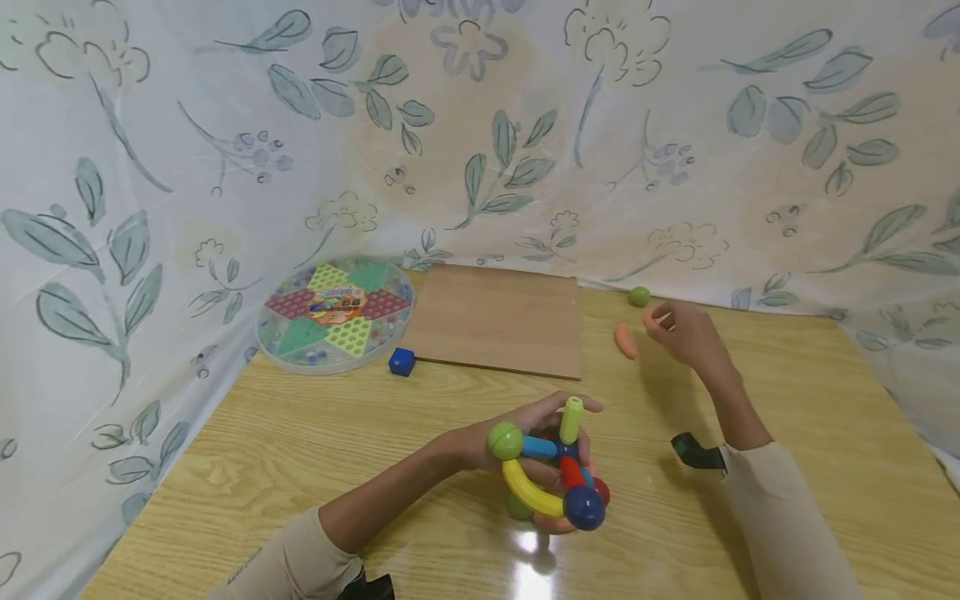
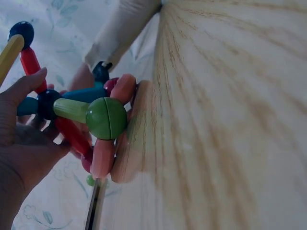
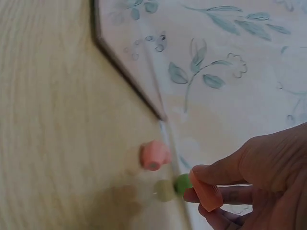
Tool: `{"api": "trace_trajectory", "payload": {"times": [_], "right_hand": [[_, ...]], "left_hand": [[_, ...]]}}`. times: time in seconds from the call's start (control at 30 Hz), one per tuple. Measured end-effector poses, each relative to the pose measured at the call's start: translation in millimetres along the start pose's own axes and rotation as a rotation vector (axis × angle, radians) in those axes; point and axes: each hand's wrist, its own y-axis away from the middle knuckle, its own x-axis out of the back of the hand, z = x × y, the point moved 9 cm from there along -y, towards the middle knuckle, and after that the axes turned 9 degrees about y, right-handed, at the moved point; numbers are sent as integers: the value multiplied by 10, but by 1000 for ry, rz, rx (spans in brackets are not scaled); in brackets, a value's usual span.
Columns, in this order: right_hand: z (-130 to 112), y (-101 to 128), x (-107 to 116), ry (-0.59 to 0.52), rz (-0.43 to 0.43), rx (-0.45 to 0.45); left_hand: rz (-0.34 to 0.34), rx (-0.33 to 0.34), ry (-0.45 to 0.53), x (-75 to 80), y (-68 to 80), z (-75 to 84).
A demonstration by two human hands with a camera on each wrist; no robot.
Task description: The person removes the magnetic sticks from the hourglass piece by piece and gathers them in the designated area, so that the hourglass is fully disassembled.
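Note:
My left hand (image 1: 477,443) grips a built frame of magnetic sticks and balls (image 1: 572,473), low over the table. In the left wrist view, its thumb rests along a red stick (image 2: 31,66). A green ball (image 2: 106,119) and orange curved sticks (image 2: 103,159) are at the frame's underside; whether they touch the table I cannot tell. Toward the back right, my right hand (image 1: 692,337) pinches an orange curved stick (image 3: 207,190) between thumb and fingers, above the table. Close by on the tabletop lie another orange curved stick (image 1: 625,341) and a green ball (image 1: 640,297).
A brown board (image 1: 498,321) lies flat at the back middle of the wooden table (image 1: 300,450). Left of it is a round Chinese checkers board (image 1: 337,312), with a small blue cube (image 1: 402,362) at its near edge. Floral cloth (image 1: 480,133) hangs behind the table.

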Motion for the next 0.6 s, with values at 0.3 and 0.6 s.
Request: {"api": "trace_trajectory", "payload": {"times": [0.3, 0.6], "right_hand": [[70, -34, -229, -10, -69, -17], [-35, -62, -286, -23, -159, 13]], "left_hand": [[-16, 15, 17, -10, 1, -26], [-15, 44, 33, -13, -13, -52]]}}
